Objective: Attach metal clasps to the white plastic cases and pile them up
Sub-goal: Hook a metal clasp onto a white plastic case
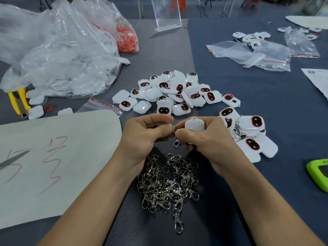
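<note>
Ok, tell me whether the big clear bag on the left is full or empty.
Partly full: many white cases show through the clear bag low down; its top is slack.

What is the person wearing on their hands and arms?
Nothing that shows. The left hand and the right hand have no gloves and no rings in view. Both arms are bare right down to the picture's edge, with no sleeves, watch or bracelets.

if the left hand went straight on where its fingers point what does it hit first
Probably the right hand, holding a white case: the left hand points across at it, with only the clasp ring between them.
</note>
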Available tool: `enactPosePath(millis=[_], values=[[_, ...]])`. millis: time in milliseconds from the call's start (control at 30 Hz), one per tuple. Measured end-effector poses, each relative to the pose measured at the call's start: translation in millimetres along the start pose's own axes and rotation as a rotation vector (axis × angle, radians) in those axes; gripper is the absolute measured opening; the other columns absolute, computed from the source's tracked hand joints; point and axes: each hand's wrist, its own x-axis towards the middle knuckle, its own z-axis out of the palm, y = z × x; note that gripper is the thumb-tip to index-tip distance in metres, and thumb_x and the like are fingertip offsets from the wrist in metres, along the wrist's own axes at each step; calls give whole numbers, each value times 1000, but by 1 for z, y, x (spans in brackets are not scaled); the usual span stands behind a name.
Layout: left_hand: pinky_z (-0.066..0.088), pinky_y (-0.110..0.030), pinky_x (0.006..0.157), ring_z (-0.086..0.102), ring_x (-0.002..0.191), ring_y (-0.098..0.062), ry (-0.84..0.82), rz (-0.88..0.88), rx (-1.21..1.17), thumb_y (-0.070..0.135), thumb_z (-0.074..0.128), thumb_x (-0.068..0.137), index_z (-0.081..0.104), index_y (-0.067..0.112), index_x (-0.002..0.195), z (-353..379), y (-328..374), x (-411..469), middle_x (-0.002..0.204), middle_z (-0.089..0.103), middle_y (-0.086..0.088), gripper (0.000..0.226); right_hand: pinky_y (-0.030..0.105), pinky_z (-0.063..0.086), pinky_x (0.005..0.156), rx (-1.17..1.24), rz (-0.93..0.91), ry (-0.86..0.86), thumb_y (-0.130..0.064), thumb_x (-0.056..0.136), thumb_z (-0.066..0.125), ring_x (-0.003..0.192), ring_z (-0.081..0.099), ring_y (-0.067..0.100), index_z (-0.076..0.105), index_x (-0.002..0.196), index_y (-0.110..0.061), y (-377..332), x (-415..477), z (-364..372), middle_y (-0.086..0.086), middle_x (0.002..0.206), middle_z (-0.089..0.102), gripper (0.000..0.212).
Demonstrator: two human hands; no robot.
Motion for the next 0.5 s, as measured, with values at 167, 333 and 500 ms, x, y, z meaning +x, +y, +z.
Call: enactPosePath(millis=[167,333,500], values=[[55,-18,66,69,68,-10,-29,44,19,-6,76,78,83,23,78,-2,-2,4,75,76,-1,30,23,43,49,20,1,26,-3,81,79,56,52,15,75,69,-13,1,1,0,7,62,64,16],[56,-19,67,70,68,-8,-21,131,84,-8,75,80,82,25,77,3,-4,5,73,76,0,34,22,43,47,57,46,49,-4,85,77,55,55,16,77,72,-14,4,2,0,4,60,65,17],[57,-20,69,72,69,-9,22,227,134,-9,79,74,81,27,74,7,-4,6,75,78,1,36,22,45,48,8,36,36,-9,86,77,51,59,9,78,73,-15,5,1,-2,3,59,68,14]])
